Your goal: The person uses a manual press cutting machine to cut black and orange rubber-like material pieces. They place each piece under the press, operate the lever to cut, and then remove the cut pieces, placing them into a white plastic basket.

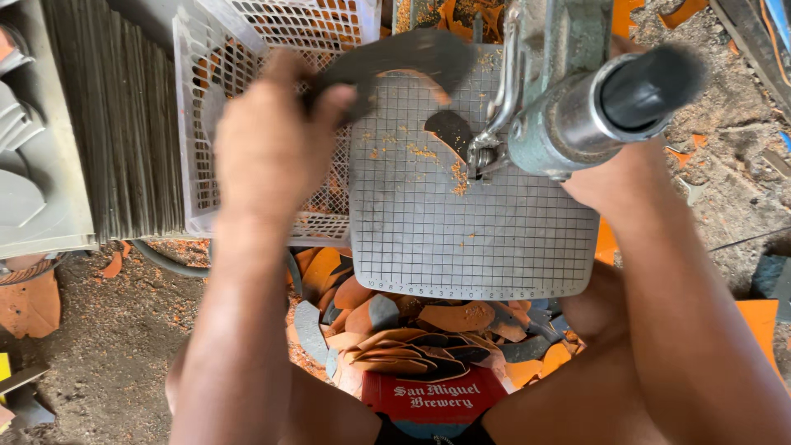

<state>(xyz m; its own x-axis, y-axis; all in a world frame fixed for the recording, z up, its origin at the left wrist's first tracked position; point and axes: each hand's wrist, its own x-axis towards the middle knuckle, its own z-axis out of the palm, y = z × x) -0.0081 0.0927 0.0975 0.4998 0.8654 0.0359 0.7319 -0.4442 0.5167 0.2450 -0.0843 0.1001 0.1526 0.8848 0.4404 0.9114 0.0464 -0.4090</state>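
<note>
Sawdust-like orange crumbs lie scattered over the gridded grey cutting table (474,231) of a small bench machine, and that is where the work is centred in this one view from above. The left hand (268,144) is raised over the table's far left corner, fingers closed tight around one end of a dark, curved rubber-like offcut (395,58), a crescent strip that arches away to the right, clear of the table surface. A smaller dark cut piece (449,128) rests on the table right by the blade area (482,156), just beside the machine's grey-green head (560,99). The right hand (622,177) is mostly hidden beneath that head and its black-tipped handle (651,82); whether its fingers are gripping anything I cannot tell. Behind the left hand stands a white perforated plastic basket (247,33) with orange and dark scraps showing through its mesh. Left of the basket is a tall stack of thin grey sheets (124,115). Below the table, between the person's knees, a heap of orange and grey cut shapes (428,330) has piled up. Judging by that heap and the stack, a good many pieces are already cut, while plenty of sheet stock is left.
</note>
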